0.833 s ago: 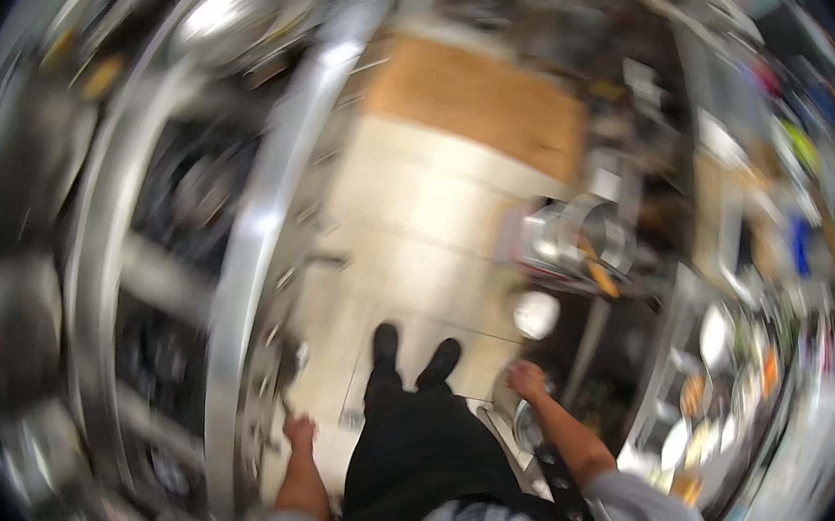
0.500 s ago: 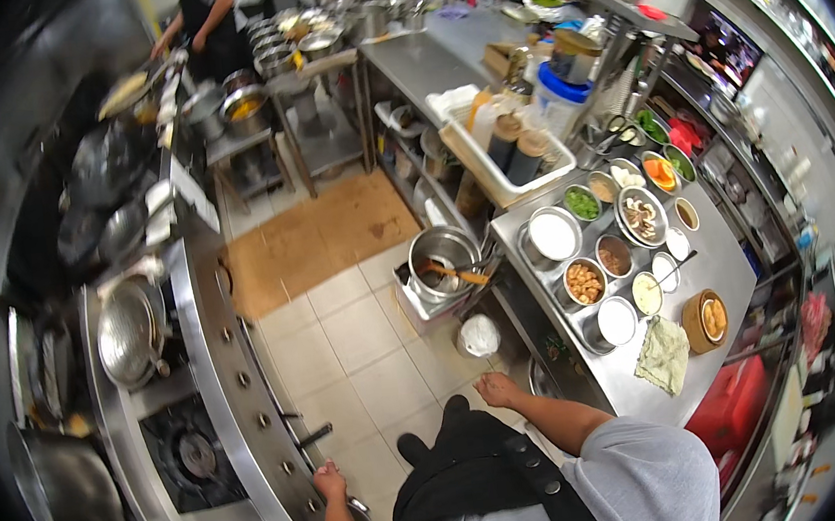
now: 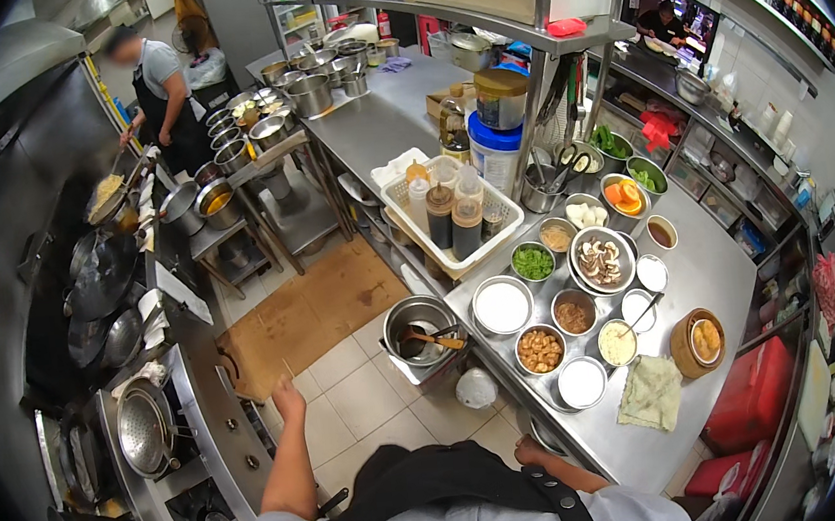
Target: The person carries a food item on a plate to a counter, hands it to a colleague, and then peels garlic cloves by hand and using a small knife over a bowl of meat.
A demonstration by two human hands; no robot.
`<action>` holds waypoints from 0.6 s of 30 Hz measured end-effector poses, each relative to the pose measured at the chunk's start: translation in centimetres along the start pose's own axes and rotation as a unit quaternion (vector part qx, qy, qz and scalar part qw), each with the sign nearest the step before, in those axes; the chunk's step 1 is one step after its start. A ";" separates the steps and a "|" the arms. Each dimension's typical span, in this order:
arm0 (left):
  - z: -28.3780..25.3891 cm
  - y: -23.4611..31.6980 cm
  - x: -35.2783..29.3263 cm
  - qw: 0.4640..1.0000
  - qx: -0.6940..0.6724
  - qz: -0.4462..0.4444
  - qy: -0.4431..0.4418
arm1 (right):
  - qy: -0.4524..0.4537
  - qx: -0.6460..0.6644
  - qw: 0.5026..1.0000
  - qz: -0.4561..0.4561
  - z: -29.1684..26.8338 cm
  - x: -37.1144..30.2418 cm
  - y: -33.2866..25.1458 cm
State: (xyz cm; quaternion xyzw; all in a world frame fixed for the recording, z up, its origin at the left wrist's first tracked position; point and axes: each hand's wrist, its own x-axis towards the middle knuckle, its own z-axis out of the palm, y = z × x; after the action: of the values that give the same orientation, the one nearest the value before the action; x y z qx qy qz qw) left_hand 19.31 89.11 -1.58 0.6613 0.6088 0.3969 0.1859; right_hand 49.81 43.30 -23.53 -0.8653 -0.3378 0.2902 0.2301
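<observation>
My left hand (image 3: 289,399) hangs over the tiled floor beside the stove (image 3: 217,420), its fingers loosely curled around nothing. Low by the front of the steel counter (image 3: 647,449), my right hand (image 3: 533,450) is also curled, with nothing visible in it and part of it dim. Nearest to that hand on the floor side is a white round tub (image 3: 476,388). On the counter stand bowls of diced meat (image 3: 540,350), sliced mushrooms (image 3: 601,261) and chopped greens (image 3: 533,263), plus a folded cloth (image 3: 651,394) and a bamboo steamer (image 3: 687,343).
A pot with a wooden-handled utensil (image 3: 419,326) stands left of the counter. A basket of sauce bottles (image 3: 453,212) sits at the counter's far end. Beyond the brown mat (image 3: 307,311), a co-worker (image 3: 161,99) stands at the far woks.
My view has tilted up, showing more of the far kitchen. My left hand has swung forward, while my right hand has dropped back toward my side.
</observation>
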 end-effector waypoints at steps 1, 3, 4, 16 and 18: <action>-0.3 -0.2 2.3 0.997 0.019 0.070 -0.019 | -0.137 0.050 0.975 0.168 -0.5 0.5 -0.9; 3.5 -1.7 9.1 0.992 -0.079 0.094 -0.023 | -0.193 -0.034 0.981 0.009 1.0 0.8 3.7; 6.2 -1.0 9.7 0.985 -0.044 0.164 0.044 | -0.206 -0.052 0.974 0.081 0.8 0.4 2.9; 27.9 24.1 26.3 0.916 -0.148 0.239 -0.286 | -0.091 0.016 0.984 0.153 -3.0 7.8 -9.7; 30.8 25.6 30.3 0.896 -0.071 0.314 -0.307 | -0.071 0.050 0.984 0.154 -3.5 10.0 -14.1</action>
State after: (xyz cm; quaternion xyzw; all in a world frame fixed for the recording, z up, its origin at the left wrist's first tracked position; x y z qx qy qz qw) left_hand 57.59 120.40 7.19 0.8920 0.2521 0.2545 0.2759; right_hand 51.79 59.14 -16.08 -0.8714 -0.2014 0.3995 0.2014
